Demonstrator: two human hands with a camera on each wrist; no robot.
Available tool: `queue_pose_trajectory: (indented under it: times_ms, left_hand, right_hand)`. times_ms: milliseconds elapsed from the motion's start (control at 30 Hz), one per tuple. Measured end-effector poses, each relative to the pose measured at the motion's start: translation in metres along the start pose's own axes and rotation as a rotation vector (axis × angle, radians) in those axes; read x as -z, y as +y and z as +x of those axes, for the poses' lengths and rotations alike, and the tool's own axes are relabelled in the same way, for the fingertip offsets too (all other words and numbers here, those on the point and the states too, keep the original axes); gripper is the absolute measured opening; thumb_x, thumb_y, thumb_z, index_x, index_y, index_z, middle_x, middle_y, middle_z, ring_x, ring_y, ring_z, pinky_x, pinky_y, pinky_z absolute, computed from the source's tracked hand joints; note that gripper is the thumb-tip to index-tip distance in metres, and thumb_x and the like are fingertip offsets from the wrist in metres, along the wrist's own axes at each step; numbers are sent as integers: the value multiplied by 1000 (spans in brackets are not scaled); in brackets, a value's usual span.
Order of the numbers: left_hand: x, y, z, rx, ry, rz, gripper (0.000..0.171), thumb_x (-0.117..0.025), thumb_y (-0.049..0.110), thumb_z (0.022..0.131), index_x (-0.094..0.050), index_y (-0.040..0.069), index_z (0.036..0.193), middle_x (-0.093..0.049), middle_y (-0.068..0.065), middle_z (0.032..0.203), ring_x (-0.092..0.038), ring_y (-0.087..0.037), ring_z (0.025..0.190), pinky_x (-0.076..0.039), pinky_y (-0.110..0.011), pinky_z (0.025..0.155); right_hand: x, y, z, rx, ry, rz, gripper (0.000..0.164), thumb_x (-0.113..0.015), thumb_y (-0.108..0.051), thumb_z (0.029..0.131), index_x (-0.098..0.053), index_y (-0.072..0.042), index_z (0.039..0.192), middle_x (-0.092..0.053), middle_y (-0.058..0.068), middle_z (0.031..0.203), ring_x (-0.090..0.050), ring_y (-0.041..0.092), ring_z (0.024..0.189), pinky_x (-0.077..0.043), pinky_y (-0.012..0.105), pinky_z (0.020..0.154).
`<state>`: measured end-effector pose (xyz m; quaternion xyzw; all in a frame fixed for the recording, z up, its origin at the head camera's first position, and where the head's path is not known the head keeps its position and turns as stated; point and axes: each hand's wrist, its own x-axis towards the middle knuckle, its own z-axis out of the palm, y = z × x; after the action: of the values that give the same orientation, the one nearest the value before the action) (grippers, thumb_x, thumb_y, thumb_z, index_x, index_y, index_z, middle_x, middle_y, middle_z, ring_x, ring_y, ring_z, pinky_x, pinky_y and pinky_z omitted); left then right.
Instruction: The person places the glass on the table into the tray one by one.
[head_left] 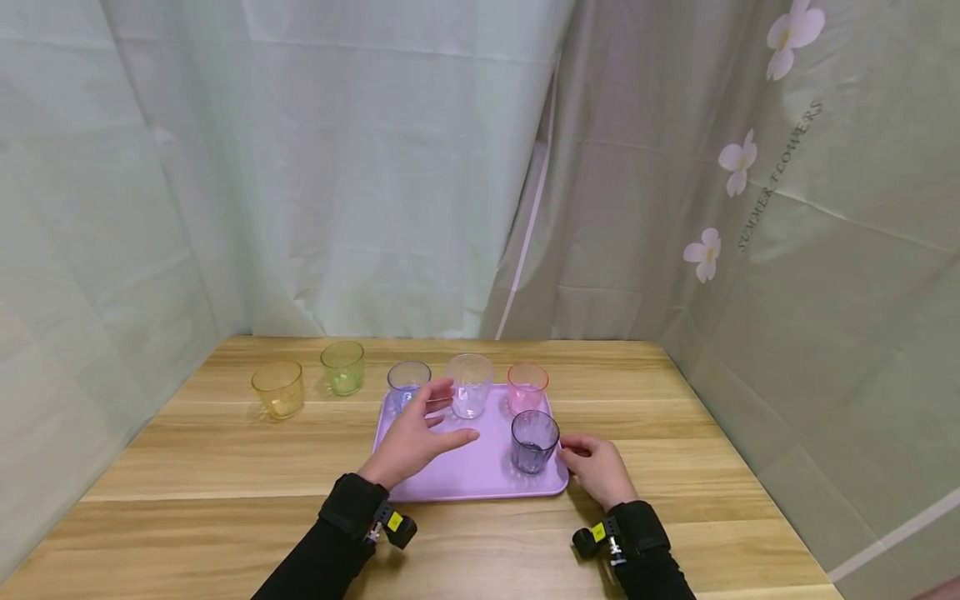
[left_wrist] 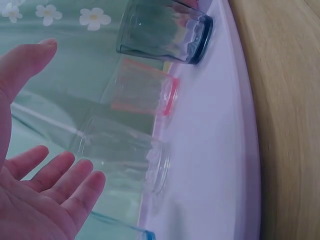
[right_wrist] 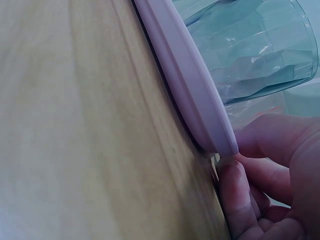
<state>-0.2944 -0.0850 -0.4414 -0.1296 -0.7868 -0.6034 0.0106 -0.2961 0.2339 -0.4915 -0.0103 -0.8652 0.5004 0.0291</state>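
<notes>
A lilac tray [head_left: 472, 467] lies on the wooden table, carrying a dark grey glass [head_left: 534, 446] at its right front. Along its back stand a pink glass [head_left: 527, 389], a clear glass [head_left: 471, 398] and a blue glass [head_left: 408, 377]. My right hand [head_left: 600, 472] grips the tray's right edge; in the right wrist view the thumb is at the rim's top and fingertips [right_wrist: 234, 177] sit at its underside. Over the tray's left part, my left hand [head_left: 414, 440] is spread with nothing in it, overlapping the blue glass in the head view. The left wrist view shows its fingers [left_wrist: 75, 175] apart from the glasses.
Left of the tray, a yellow glass [head_left: 278, 392] and a green glass [head_left: 343, 369] stand on the table [head_left: 225, 467]. Pale curtains [head_left: 375, 183] hang behind the table and along both sides.
</notes>
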Motion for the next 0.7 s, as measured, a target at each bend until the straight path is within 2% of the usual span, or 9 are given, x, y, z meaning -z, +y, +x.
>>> queue_pose_trajectory:
  times_ms: [300,700]
  left_hand:
    - [17,1,-7,-10,19,-13,90,-92,17,90,-40,-1,161,-47,-29,164,-47,-48,154,-42,-61,128]
    - [39,1,-11,-17,62,-38,87,-90,14,91,-41,-2,161,-48,-28,162,-47,-48,154,-43,-59,128]
  right_hand:
    - [1,0,0,-1,-3,-5,28,-74,-9,100,-78,6,124,-80,16,111,-73,20,98,-58,24,78]
    - [1,1,1,-12,-15,9,28,-73,-9,101,-78,5,125,-80,16,111,-73,20,97,-59,24,77]
